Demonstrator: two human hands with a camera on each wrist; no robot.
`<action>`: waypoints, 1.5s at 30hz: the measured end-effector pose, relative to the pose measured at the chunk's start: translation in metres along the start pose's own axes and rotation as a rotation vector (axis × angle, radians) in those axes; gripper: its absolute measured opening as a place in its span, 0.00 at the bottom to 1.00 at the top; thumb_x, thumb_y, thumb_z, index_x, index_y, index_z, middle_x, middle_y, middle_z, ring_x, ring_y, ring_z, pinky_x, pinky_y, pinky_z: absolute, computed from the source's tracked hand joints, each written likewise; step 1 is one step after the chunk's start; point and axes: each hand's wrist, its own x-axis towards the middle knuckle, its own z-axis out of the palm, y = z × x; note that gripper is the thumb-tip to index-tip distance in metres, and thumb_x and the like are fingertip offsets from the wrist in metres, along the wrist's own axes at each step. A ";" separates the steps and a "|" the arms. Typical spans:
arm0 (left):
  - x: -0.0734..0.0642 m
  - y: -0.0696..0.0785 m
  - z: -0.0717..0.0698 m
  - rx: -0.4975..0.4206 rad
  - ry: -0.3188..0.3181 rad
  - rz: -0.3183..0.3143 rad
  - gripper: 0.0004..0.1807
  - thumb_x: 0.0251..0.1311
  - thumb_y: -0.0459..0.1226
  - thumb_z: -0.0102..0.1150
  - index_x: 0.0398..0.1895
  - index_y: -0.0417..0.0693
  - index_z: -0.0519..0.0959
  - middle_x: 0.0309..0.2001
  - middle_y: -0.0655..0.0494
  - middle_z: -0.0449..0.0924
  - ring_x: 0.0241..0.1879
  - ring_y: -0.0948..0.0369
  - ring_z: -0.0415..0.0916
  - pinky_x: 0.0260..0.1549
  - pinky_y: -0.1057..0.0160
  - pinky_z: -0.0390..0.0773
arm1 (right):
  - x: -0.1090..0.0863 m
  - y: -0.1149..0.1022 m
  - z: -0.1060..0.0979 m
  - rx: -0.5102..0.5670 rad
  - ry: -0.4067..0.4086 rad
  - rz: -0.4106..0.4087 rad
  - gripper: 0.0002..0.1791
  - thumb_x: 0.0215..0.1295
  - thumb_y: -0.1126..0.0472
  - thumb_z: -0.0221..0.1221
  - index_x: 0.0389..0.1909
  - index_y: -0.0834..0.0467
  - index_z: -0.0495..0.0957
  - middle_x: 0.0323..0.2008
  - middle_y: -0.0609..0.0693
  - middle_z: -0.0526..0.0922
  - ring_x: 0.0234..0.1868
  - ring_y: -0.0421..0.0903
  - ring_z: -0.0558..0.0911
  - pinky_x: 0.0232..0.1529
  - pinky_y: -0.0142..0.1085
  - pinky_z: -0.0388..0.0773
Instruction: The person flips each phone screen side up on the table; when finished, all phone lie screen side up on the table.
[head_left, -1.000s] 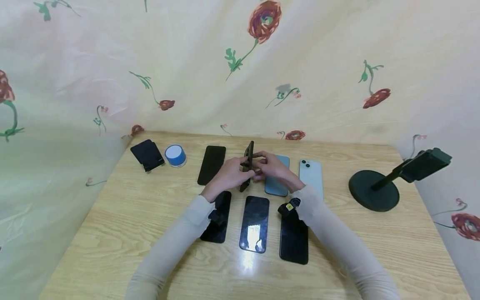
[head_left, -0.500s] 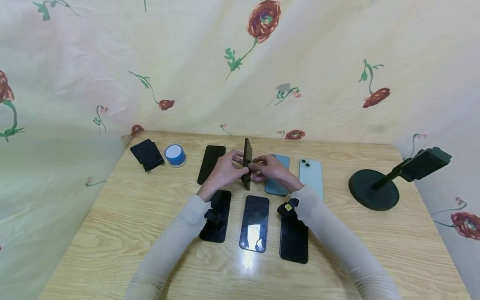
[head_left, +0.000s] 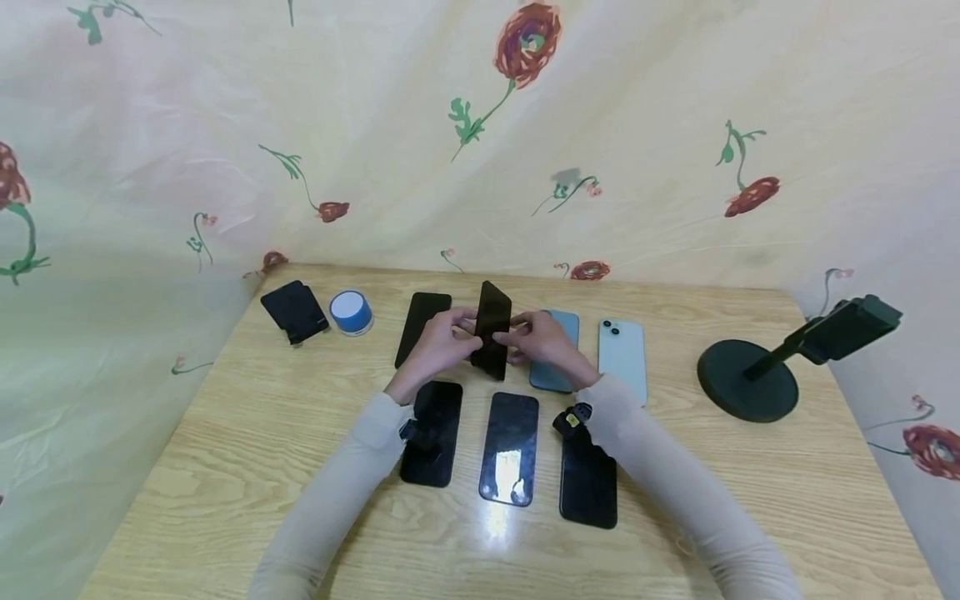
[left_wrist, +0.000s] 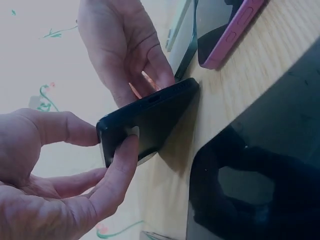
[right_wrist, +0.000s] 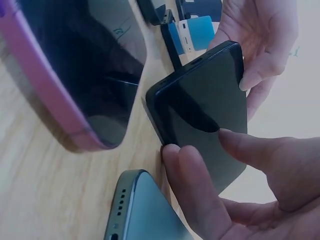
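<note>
both hands on the black phone (head_left: 491, 340), held over the table (head_left: 225, 433) just past the near row of 3. change vs 0.5 s ago: phone was edge-on to the head camera, nearly vertical; now its dark face is turned toward the camera and tipped, so it has been rotated about its long axis. 1 s ago it was edge-on too.

left hand (head_left: 438, 348) grips the phone's 9 o'clock edge, thumb and fingers curled on it (left wrist view shows a fingertip on the glass). right hand (head_left: 542, 342) pinches the 3 o'clock edge, thumb across the screen. bottom corner looks touching or just above the wood; cannot tell which.

reads as a flip in progress, probably about to be laid flat.

around it: black phone lying flat (head_left: 422, 327) at 10 o'clock, teal phone (head_left: 557, 377) at 3 o'clock, pale blue phone (head_left: 622, 354) beyond that.
</note>
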 end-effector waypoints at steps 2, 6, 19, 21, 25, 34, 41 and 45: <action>-0.001 -0.002 -0.001 0.015 -0.001 -0.016 0.28 0.68 0.34 0.61 0.72 0.41 0.73 0.56 0.43 0.83 0.41 0.54 0.85 0.34 0.65 0.81 | 0.001 0.001 0.002 -0.033 0.024 -0.004 0.38 0.72 0.48 0.65 0.74 0.65 0.66 0.49 0.62 0.86 0.28 0.42 0.88 0.40 0.39 0.87; -0.001 -0.003 -0.003 0.042 -0.004 -0.041 0.29 0.68 0.33 0.62 0.72 0.41 0.74 0.55 0.43 0.83 0.41 0.54 0.84 0.33 0.67 0.78 | 0.001 0.002 0.003 -0.065 0.043 -0.017 0.39 0.70 0.50 0.67 0.73 0.65 0.67 0.48 0.62 0.87 0.29 0.43 0.89 0.40 0.39 0.87; 0.000 -0.006 0.002 0.161 0.008 -0.096 0.28 0.66 0.32 0.67 0.69 0.38 0.76 0.50 0.43 0.87 0.51 0.51 0.84 0.43 0.60 0.83 | -0.003 0.006 0.007 -0.121 0.076 -0.035 0.41 0.66 0.53 0.71 0.74 0.65 0.64 0.46 0.61 0.88 0.28 0.43 0.88 0.38 0.37 0.85; 0.001 -0.006 0.003 0.185 0.011 -0.112 0.28 0.65 0.32 0.68 0.69 0.37 0.76 0.49 0.43 0.88 0.51 0.51 0.84 0.47 0.58 0.83 | -0.004 0.006 0.008 -0.121 0.080 -0.043 0.41 0.66 0.54 0.71 0.74 0.65 0.64 0.46 0.61 0.87 0.28 0.43 0.89 0.39 0.38 0.86; 0.003 -0.005 0.005 0.211 0.003 -0.164 0.30 0.63 0.34 0.70 0.68 0.38 0.75 0.50 0.43 0.88 0.50 0.51 0.85 0.50 0.55 0.83 | -0.005 0.007 0.009 -0.115 0.085 -0.064 0.40 0.66 0.57 0.71 0.74 0.66 0.64 0.46 0.62 0.87 0.30 0.45 0.89 0.39 0.38 0.86; 0.006 -0.003 0.005 0.294 -0.016 -0.189 0.33 0.61 0.37 0.73 0.69 0.37 0.74 0.49 0.45 0.83 0.47 0.53 0.79 0.53 0.54 0.79 | -0.005 0.006 0.010 -0.089 0.085 -0.074 0.40 0.65 0.61 0.71 0.73 0.67 0.63 0.45 0.62 0.84 0.31 0.46 0.90 0.37 0.35 0.86; 0.007 -0.001 0.006 0.356 -0.026 -0.170 0.35 0.61 0.38 0.73 0.70 0.35 0.73 0.45 0.47 0.80 0.46 0.52 0.77 0.49 0.56 0.77 | -0.006 0.004 0.010 -0.084 0.081 -0.074 0.41 0.64 0.62 0.71 0.74 0.66 0.63 0.44 0.61 0.84 0.30 0.45 0.90 0.37 0.34 0.85; 0.007 -0.001 0.006 0.350 -0.030 -0.176 0.35 0.61 0.38 0.73 0.70 0.35 0.73 0.48 0.46 0.81 0.47 0.52 0.77 0.50 0.56 0.78 | -0.006 0.003 0.009 -0.085 0.081 -0.062 0.42 0.64 0.62 0.72 0.74 0.66 0.62 0.45 0.60 0.83 0.30 0.44 0.89 0.36 0.34 0.85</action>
